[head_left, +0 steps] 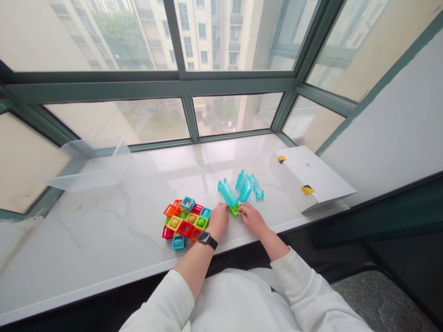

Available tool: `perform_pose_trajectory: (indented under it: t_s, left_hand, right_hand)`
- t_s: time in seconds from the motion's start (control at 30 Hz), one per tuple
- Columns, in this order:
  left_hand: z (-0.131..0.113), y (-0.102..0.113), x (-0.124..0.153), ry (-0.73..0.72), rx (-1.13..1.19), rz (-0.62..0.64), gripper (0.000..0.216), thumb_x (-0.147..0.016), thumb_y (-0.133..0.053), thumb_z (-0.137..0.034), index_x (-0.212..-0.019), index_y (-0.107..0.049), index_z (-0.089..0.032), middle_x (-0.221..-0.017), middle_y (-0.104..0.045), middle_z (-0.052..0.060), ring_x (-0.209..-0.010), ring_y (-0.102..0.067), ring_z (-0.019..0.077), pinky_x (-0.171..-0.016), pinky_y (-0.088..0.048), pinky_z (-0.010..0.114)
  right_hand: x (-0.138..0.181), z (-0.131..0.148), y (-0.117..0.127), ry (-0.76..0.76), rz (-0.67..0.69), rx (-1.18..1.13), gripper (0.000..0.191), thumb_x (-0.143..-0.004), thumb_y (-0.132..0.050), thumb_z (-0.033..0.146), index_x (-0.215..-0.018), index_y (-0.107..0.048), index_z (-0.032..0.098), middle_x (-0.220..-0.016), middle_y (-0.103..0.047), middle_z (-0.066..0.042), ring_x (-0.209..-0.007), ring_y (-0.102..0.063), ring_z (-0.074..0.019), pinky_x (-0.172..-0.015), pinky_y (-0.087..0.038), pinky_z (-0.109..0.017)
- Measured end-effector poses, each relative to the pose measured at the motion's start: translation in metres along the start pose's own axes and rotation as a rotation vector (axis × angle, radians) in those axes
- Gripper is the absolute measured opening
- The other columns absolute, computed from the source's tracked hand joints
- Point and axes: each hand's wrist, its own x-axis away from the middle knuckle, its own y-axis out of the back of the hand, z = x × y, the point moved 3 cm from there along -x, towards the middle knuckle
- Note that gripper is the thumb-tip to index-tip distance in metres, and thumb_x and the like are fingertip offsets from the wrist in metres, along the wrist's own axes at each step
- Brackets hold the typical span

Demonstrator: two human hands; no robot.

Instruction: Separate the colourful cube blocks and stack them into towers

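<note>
Green block (pixel 235 211), between fingers (pixel 241 210), probably touching

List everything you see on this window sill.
marble window sill: 1, white, under everything here
clear plastic bin: 1, transparent, left end of sill
building blocks: about fifteen, red, orange, yellow, green, blue, joined flat left of hands
track pieces: about three, translucent teal, just beyond hands
square block: 1, green, between hands
cardboard box: 1, white with yellow-black tape, right end of sill
smartwatch: 1, black, left wrist
left hand: 1, bare, beside green block
right hand: 1, bare, at green block
sleeves: 2, white, on both arms
</note>
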Motion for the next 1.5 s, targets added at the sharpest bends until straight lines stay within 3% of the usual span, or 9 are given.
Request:
perform_pose_trajectory:
  t_s: [0.4, 0.87, 1.2, 1.37, 1.5]
  left_hand:
    - [0.0, -0.005, -0.002, 0.014, -0.085, 0.008, 0.025, -0.109, -0.043, -0.023, -0.109, -0.068, -0.019, -0.112, -0.067, 0.013, -0.091, -0.07, 0.0235, -0.082, -0.049, 0.034]
    - [-0.002, -0.008, -0.004, 0.001, -0.101, -0.005, 0.017, -0.107, -0.051, -0.03, -0.108, -0.066, -0.021, -0.113, -0.066, 0.01, -0.091, -0.07, 0.0232, -0.08, -0.048, 0.033]
    - [-0.003, -0.003, -0.005, 0.051, -0.085, -0.02, 0.016, -0.106, -0.05, -0.026, -0.115, -0.061, -0.019, -0.116, -0.067, 0.013, -0.097, -0.071, 0.0251, -0.082, -0.049, 0.034]
    - [0.002, -0.001, -0.001, -0.007, 0.041, -0.103, 0.032, -0.104, -0.055, -0.027, -0.136, -0.054, -0.022, -0.132, -0.063, 0.014, -0.109, -0.069, 0.0258, -0.089, -0.052, 0.035]
    - [0.006, -0.004, 0.0, -0.09, 0.169, -0.165, 0.032, -0.102, -0.057, -0.025, -0.135, -0.056, -0.023, -0.128, -0.064, 0.011, -0.113, -0.068, 0.0251, -0.094, -0.053, 0.036]
  right_hand:
    - [0.004, 0.0, 0.004, 0.017, 0.063, 0.007, 0.023, -0.093, -0.058, 0.012, -0.102, -0.074, 0.026, -0.122, -0.075, -0.007, -0.114, -0.071, -0.0235, -0.1, -0.057, -0.04]
    - [0.011, -0.001, 0.013, 0.036, 0.105, -0.02, 0.023, -0.095, -0.058, 0.013, -0.103, -0.074, 0.027, -0.124, -0.073, -0.006, -0.113, -0.071, -0.0224, -0.102, -0.057, -0.04]
    - [-0.001, 0.004, 0.017, 0.055, 0.126, -0.014, 0.022, -0.094, -0.059, 0.01, -0.101, -0.074, 0.025, -0.117, -0.071, -0.006, -0.107, -0.07, -0.0216, -0.097, -0.058, -0.038]
    - [-0.007, 0.009, 0.02, 0.064, 0.169, -0.007, 0.021, -0.094, -0.059, 0.009, -0.1, -0.073, 0.024, -0.114, -0.071, -0.006, -0.105, -0.07, -0.0216, -0.095, -0.057, -0.037]
    - [-0.008, 0.009, 0.021, 0.073, 0.199, -0.009, 0.022, -0.094, -0.059, 0.009, -0.102, -0.073, 0.024, -0.115, -0.071, -0.006, -0.103, -0.07, -0.021, -0.094, -0.057, -0.036]
